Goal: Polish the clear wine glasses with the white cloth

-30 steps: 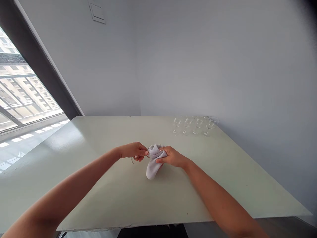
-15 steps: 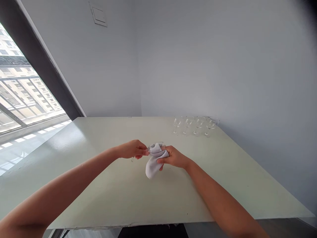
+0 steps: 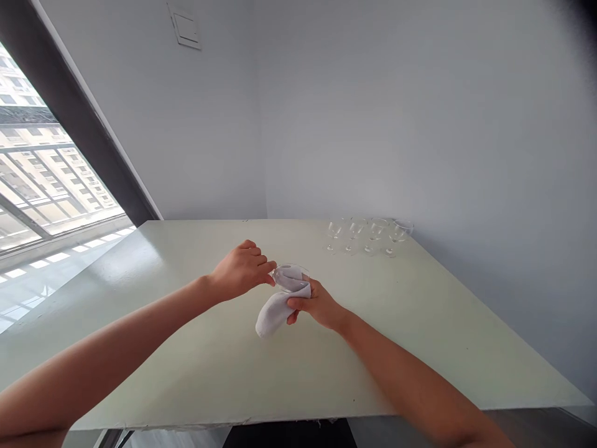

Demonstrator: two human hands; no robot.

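Note:
Over the middle of the table, my right hand grips a white cloth, part of which is tucked into the bowl of a clear stemmed glass. The glass is tilted, its mouth toward my right hand. My left hand is closed at the left end of the glass, fingers pinched about its stem. The stem and foot are mostly hidden behind these fingers. Below my right hand the cloth's loose end hangs down to the left.
Several clear stemmed glasses stand upright in a group at the table's back right, near the wall. The pale table ends at a rough front edge. A window is at the left.
My left hand has turned and risen slightly to the left. My right hand has shifted a little left with the cloth, whose hanging end has swung left. The glass has tilted differently.

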